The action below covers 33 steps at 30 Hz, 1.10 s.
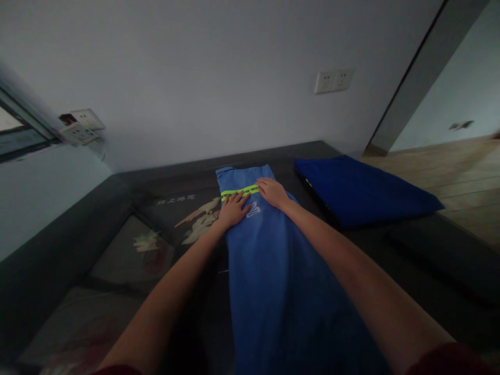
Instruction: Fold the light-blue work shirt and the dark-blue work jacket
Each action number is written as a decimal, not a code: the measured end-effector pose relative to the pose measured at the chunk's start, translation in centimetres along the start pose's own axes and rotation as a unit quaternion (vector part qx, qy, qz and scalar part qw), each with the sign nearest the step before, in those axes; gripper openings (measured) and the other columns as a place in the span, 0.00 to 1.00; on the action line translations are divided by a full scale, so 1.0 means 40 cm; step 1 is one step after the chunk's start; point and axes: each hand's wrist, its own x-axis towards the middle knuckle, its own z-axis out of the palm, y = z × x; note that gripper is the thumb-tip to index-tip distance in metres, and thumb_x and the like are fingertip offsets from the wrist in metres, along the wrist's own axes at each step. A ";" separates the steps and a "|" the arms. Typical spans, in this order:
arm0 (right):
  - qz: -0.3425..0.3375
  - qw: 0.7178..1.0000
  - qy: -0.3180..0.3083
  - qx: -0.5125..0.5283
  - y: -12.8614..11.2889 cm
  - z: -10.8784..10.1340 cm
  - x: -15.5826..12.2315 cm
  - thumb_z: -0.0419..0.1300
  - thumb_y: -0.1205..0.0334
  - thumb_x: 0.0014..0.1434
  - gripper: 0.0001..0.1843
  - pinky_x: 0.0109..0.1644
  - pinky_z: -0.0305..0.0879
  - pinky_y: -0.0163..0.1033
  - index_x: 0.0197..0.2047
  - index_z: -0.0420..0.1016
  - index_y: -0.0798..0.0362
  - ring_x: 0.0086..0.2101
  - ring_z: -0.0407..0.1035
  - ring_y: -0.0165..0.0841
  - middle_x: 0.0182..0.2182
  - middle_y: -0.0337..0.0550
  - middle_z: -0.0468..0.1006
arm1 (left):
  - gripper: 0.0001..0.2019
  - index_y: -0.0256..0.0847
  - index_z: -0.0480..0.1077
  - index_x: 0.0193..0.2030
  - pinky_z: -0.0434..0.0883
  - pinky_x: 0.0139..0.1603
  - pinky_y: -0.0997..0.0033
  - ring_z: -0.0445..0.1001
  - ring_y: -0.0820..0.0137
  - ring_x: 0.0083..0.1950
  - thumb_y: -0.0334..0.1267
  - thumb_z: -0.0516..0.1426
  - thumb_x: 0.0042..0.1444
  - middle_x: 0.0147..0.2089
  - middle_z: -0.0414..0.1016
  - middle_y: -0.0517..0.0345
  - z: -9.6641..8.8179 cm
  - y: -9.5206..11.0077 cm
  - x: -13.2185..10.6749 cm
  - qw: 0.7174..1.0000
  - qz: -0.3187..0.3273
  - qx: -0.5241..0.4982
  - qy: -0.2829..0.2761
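A light blue garment (258, 250) lies lengthwise on the dark table, with a yellow-green reflective band (252, 189) across its far part and a pale printed mark below the band. My left hand (233, 210) rests flat on the garment's left edge, fingers spread over the band. Palm down, my right hand (272, 191) presses on the right side, its fingertips at the band's right end. Neither hand grasps the cloth. The garment's near end runs out of view at the bottom, partly in shadow.
A folded darker blue cloth (363, 190) lies to the right on the dark table (183, 174), which has painted flowers and lettering. Behind is a white wall with a double socket (334, 80). More sockets (84, 125) are at the left corner. Wooden floor (461, 166) shows at right.
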 end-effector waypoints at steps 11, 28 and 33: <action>0.062 0.994 -0.082 0.025 -0.001 -0.021 -0.167 0.49 0.51 0.65 0.32 0.67 0.43 0.49 0.65 0.57 0.65 0.65 0.47 0.42 0.64 0.59 0.55 | 0.23 0.45 0.60 0.64 0.48 0.67 0.53 0.53 0.60 0.68 0.44 0.46 0.64 0.67 0.58 0.51 -0.039 0.046 -0.056 1.000 0.024 -0.011 0.013; 0.049 0.946 0.023 0.319 -0.069 -0.345 -0.447 0.54 0.60 0.61 0.13 0.47 0.68 0.40 0.43 0.78 0.52 0.43 0.72 0.35 0.42 0.45 0.79 | 0.15 0.39 0.68 0.53 0.61 0.61 0.54 0.66 0.62 0.57 0.35 0.48 0.62 0.54 0.70 0.49 -0.162 0.170 -0.262 0.980 0.133 -0.121 0.085; 0.165 0.925 0.008 0.341 -0.096 -0.454 -0.637 0.56 0.55 0.59 0.14 0.45 0.69 0.41 0.43 0.78 0.52 0.40 0.74 0.36 0.40 0.45 0.80 | 0.15 0.43 0.67 0.55 0.66 0.58 0.58 0.68 0.64 0.57 0.37 0.50 0.62 0.55 0.70 0.51 -0.292 0.284 -0.432 0.954 0.250 -0.157 -0.055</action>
